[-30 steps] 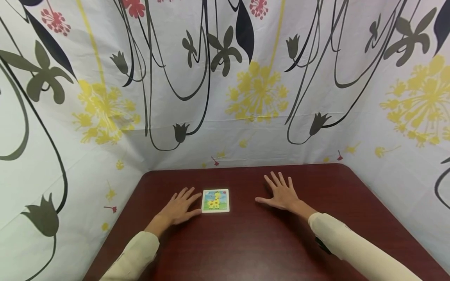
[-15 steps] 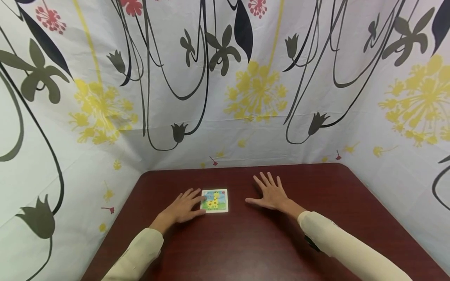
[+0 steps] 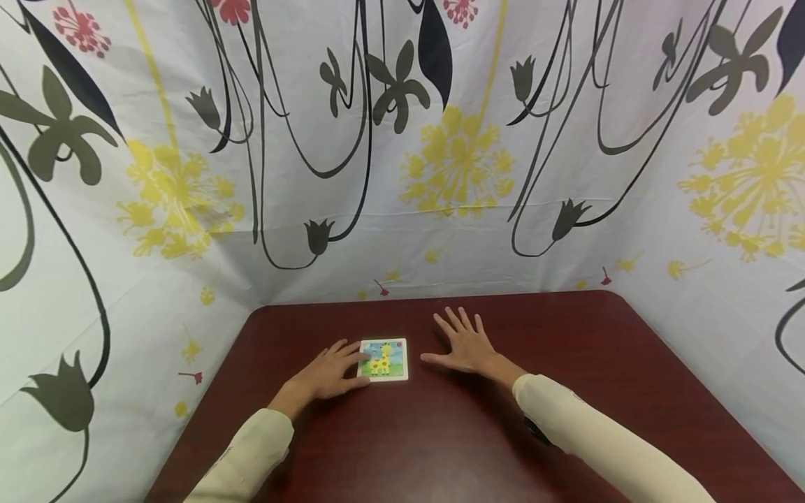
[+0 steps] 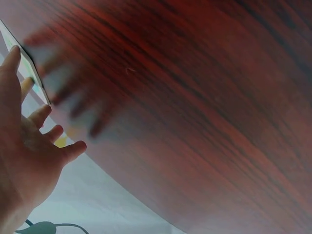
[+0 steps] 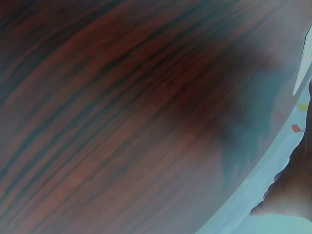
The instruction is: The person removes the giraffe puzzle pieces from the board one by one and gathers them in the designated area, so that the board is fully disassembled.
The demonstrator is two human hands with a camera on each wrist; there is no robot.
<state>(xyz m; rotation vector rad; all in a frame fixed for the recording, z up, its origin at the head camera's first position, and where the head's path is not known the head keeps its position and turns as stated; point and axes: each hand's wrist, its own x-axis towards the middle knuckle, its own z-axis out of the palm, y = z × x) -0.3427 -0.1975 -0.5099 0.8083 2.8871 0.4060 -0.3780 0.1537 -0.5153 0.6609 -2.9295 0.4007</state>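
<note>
A small square giraffe picture board with a white border lies flat on the dark red table. My left hand is at its left side, the fingers spread and the thumb and a fingertip overlapping the border. Whether they touch it I cannot tell. In the left wrist view the left hand shows its fingers apart beside the edge of the picture board. My right hand hovers or rests right of the board, fingers spread and holding nothing. The right wrist view catches only part of the right hand and a corner of the board.
The wood-grained table has rounded far corners. A white curtain with printed flowers hangs close behind it and along both sides. Light sleeves cover both forearms.
My right hand has moved left, toward the picture board. The left hand has shifted slightly right, so that its fingertips now overlap the board's left border. The board stays about where it was.
</note>
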